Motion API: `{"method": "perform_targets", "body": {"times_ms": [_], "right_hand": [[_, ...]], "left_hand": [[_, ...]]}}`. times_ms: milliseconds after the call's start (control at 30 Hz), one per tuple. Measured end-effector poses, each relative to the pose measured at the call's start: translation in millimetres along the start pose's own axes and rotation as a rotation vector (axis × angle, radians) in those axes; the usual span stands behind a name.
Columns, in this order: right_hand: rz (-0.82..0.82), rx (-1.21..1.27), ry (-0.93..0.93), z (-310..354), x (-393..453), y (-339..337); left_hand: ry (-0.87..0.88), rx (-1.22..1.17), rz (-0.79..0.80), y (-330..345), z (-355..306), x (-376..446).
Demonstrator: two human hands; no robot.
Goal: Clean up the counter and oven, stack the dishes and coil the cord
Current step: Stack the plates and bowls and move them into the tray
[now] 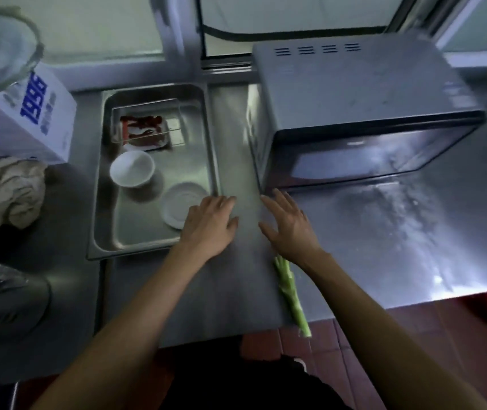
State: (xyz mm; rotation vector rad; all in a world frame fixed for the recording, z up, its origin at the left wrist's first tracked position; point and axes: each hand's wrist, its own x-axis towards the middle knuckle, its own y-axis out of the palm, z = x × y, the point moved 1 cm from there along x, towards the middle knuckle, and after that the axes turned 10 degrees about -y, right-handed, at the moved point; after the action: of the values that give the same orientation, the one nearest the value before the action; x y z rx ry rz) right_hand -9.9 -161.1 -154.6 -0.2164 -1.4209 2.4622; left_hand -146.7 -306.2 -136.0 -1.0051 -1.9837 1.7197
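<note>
Both grips released: left hand (209,221) and right hand (288,224) flat on steel bench (384,247). Oven (363,113) at 1 o'clock; bowl (132,168), saucer (181,205) in tray (159,96) at 10 o'clock.

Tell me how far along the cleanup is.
Early. Done: the bowl, saucer and a stained container sit in the tray, but side by side, not stacked. In hand: nothing; the left hand and right hand are open over the counter. Left: the green stalk by the counter edge, the oven, and the cord lying loose behind it.
</note>
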Motion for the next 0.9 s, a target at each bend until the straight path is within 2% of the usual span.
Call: {"method": "perform_targets", "body": {"times_ms": [300, 600, 700, 900], "right_hand": [[-0.113, -0.099, 0.185, -87, -142, -83], [-0.341, -0.1, 0.395, -156, -287, -161], [-0.418, -0.105, 0.488, -175, -330, -177], [-0.471, -0.079, 0.631, -209, -380, -181]], "left_hand": [[0.223, 0.09, -0.003, 24, -160, -37], [0.407, 0.022, -0.017, 45, -323, -72], [0.476, 0.026, 0.009, 59, -364, -80], [0.565, 0.053, 0.085, 82, -424, -82]]}}
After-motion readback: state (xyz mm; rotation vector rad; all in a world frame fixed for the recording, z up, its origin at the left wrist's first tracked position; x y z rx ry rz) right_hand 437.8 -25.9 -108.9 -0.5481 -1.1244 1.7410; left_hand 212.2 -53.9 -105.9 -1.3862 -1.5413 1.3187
